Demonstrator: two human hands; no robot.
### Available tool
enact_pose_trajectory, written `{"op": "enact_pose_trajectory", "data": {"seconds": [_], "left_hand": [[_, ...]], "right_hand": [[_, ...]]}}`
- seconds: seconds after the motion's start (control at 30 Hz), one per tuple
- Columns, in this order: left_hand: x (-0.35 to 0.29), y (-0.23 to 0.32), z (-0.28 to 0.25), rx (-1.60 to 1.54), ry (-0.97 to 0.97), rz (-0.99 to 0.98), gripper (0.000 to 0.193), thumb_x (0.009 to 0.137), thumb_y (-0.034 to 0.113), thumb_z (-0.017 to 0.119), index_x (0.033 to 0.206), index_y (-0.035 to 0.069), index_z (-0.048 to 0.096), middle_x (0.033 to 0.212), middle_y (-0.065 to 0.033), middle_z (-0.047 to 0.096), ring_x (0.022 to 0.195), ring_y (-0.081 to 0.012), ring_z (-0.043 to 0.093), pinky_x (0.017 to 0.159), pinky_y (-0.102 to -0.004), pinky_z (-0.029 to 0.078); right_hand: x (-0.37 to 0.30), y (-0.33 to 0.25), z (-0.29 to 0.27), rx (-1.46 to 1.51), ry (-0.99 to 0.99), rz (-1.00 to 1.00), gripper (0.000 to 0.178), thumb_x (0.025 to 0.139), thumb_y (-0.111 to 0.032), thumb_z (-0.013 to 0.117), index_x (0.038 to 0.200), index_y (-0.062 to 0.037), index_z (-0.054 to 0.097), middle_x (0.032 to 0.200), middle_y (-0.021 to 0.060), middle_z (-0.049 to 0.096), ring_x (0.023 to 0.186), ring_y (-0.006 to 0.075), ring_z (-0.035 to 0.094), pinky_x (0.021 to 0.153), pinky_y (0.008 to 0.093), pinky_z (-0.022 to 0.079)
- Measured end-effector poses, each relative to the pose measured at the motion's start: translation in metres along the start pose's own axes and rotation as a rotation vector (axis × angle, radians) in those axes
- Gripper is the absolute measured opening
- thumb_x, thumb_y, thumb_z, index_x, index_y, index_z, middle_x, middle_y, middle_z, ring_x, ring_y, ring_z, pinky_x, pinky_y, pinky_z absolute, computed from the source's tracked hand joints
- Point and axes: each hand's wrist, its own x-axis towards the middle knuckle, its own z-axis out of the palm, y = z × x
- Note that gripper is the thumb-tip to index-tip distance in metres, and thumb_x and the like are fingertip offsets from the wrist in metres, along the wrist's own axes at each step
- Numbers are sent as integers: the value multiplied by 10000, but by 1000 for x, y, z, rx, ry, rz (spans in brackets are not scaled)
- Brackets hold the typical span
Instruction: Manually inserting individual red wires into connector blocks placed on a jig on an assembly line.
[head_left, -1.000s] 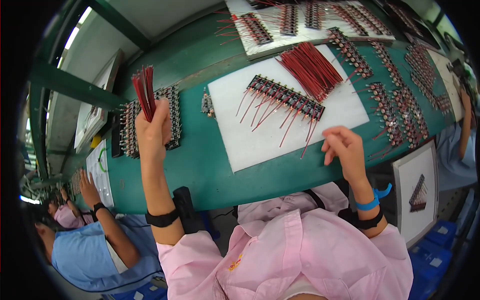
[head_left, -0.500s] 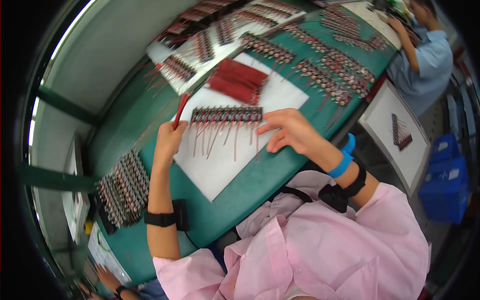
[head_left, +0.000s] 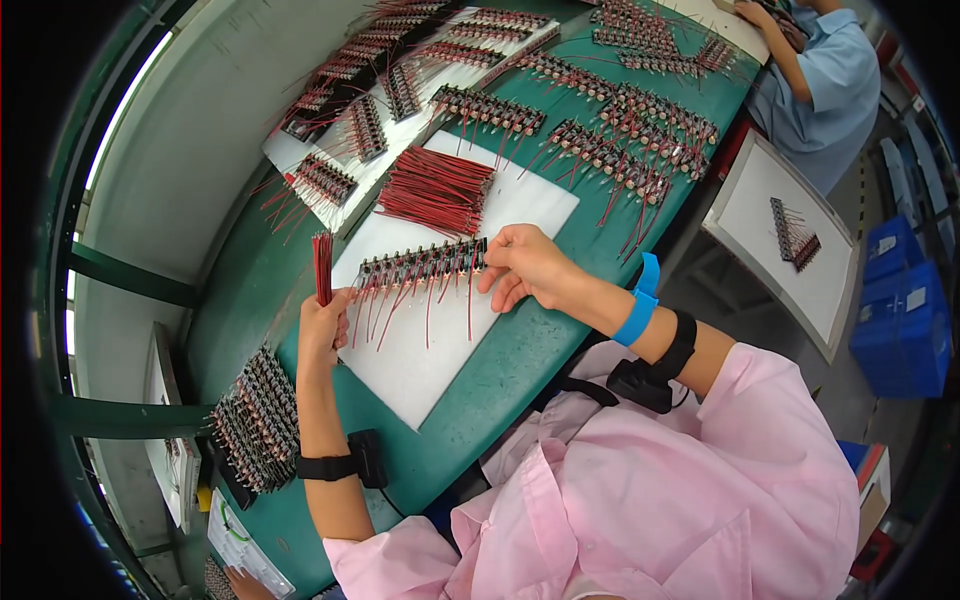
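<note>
My left hand [head_left: 322, 325] is closed around an upright bundle of red wires [head_left: 322, 268], left of a white foam sheet [head_left: 425, 385]. On that sheet lies a strip of small circuit boards [head_left: 420, 264], with thin red wires hanging from its near side. My right hand [head_left: 525, 270] is at the strip's right end, thumb and forefinger pinched on its edge and the other fingers curled. Whether a wire is also between those fingertips cannot be made out. Just beyond the strip rests a thick pile of red wires [head_left: 437, 190].
More wired board strips [head_left: 610, 160] cover the green table [head_left: 500, 365] at the far right. Others lie on a white tray [head_left: 395, 145]. A stack of boards [head_left: 258, 425] sits at left. A co-worker in blue [head_left: 825, 90] is at far right, near blue bins [head_left: 900, 340].
My right hand's fingers have come together at the strip's end from a more spread pose. The wire bundle in my left hand now stands more upright. The whole view has shifted and turned slightly.
</note>
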Motion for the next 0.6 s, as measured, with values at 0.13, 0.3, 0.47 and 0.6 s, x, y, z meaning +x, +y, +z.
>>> {"op": "enact_pose_trajectory", "data": {"seconds": [0.13,0.3,0.47,0.6], "left_hand": [[-1,-2,-3,-43,-28,-39,171,759,169,513,637,65,455,426,76,266,319,-25,206,298,-202,147],[-13,0,-5,-168,-102,-77,225,757,149,505,576,98,381,421,81,243,318,-22,191,295,-195,140],[-26,-12,-4,-201,-148,-72,243,754,132,494,553,102,359,415,78,230,310,-23,175,288,-190,135],[-40,-17,-4,-240,-100,-56,246,750,126,485,544,104,352,412,77,225,303,-24,171,283,-187,136]], "right_hand": [[0,1,-1,9,-24,17,98,754,-71,429,811,-6,383,636,177,538,416,225,536,347,298,432],[-10,-1,-1,39,-67,13,93,746,-54,410,805,6,371,615,179,524,405,237,532,326,301,424],[-17,0,-3,32,-107,42,100,748,-75,431,807,-10,383,624,162,529,416,221,535,351,295,432],[-21,5,-5,70,-178,56,138,749,-85,426,847,5,392,641,159,533,431,218,540,373,282,441]]}}
